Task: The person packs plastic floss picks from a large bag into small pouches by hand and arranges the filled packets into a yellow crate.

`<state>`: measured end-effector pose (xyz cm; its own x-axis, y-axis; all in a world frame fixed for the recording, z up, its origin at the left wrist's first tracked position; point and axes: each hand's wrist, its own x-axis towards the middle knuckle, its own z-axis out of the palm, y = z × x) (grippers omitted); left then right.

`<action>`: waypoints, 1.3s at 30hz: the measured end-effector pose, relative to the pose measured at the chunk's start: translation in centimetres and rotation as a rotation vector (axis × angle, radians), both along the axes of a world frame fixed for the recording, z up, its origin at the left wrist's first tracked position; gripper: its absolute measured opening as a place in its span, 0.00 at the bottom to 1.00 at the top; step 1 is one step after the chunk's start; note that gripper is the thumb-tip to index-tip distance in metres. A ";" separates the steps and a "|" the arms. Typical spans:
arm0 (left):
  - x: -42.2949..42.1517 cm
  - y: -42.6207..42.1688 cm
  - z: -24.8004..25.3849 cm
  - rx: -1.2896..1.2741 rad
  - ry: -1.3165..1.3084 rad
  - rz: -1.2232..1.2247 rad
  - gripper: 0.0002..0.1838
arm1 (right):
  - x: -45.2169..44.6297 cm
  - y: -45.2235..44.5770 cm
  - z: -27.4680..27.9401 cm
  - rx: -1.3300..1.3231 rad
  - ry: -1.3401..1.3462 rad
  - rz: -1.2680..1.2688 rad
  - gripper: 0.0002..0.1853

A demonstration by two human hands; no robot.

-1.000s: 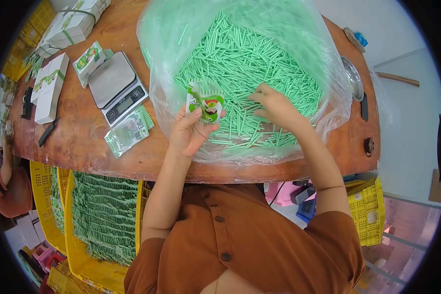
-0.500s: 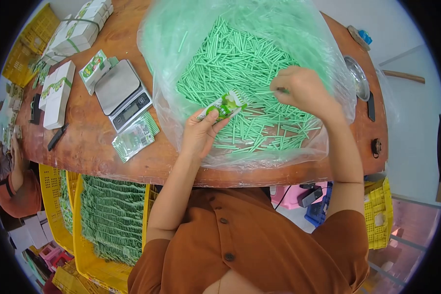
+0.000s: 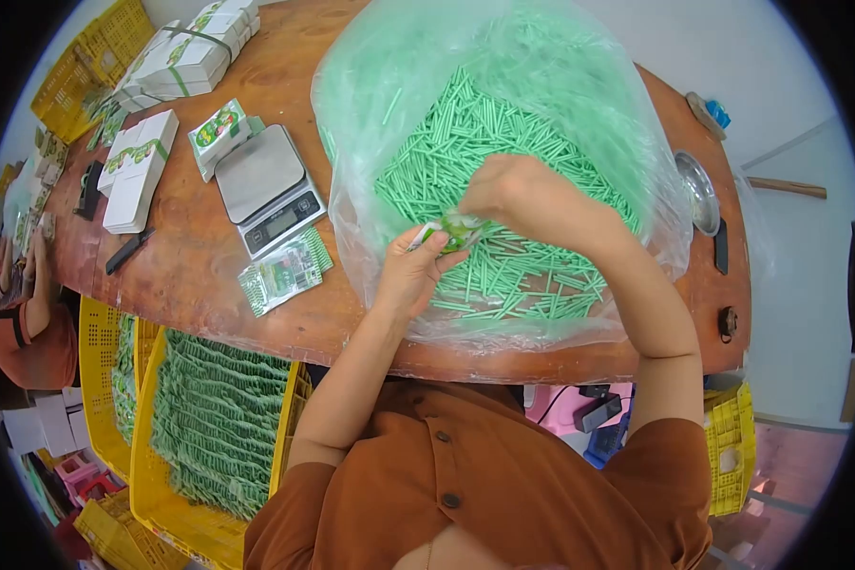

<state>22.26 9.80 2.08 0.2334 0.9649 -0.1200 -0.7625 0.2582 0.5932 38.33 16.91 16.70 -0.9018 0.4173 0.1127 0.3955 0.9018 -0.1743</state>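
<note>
The green-and-white packet [image 3: 457, 237] is pinched by the half-curled left hand [image 3: 410, 274] above the green sticks [image 3: 513, 275]; the right hand [image 3: 521, 195] is nearly closed at its upper end, any grip hidden. Light pressure, applied low, is advisable.

I see a brown shirt [image 3: 380, 475] with short sleeves [image 3: 657, 470]. Dark round buttons [image 3: 450, 501] run down its front.
</note>
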 end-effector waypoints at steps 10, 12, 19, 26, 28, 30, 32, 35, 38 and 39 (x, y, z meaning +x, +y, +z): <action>-0.8 -0.1 1.1 0.073 -0.336 0.019 0.19 | -0.6 -2.6 1.2 -0.409 0.327 -0.313 0.09; -1.2 0.0 1.8 0.103 -0.324 0.035 0.18 | -0.1 -2.2 2.2 -0.429 0.448 -0.309 0.09; -1.8 -0.5 2.3 0.216 -0.417 0.059 0.17 | -3.5 -4.4 2.8 -0.306 0.433 -0.284 0.07; -10.1 -5.6 9.2 0.643 0.801 0.611 0.21 | -6.8 -6.3 4.2 0.495 0.244 0.131 0.12; -11.0 -10.1 10.7 0.761 1.402 1.073 0.19 | -8.7 -8.8 3.5 0.674 0.225 0.370 0.11; -11.3 -14.3 11.6 0.729 1.731 0.445 0.15 | -12.4 -11.7 2.1 0.503 0.300 0.523 0.11; -13.5 -18.1 10.2 0.539 1.717 0.318 0.13 | -14.1 -13.0 0.6 0.355 0.367 0.667 0.11; -20.6 -27.2 7.7 -0.067 2.073 0.770 0.21 | -14.7 -14.5 -2.2 0.089 0.489 0.553 0.10; -29.3 -38.3 3.5 -0.650 2.306 1.120 0.15 | -12.4 -14.4 -6.3 -0.197 0.369 0.389 0.11; -32.1 -42.6 -0.2 -0.880 2.104 0.997 0.17 | -12.4 -14.6 -7.4 -0.252 0.304 0.477 0.14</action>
<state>-9.84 -32.82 1.87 -0.9165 0.3036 0.2606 0.3872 0.8373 0.3861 25.89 2.27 9.33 -0.9387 0.0233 0.3440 -0.1418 0.8833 -0.4468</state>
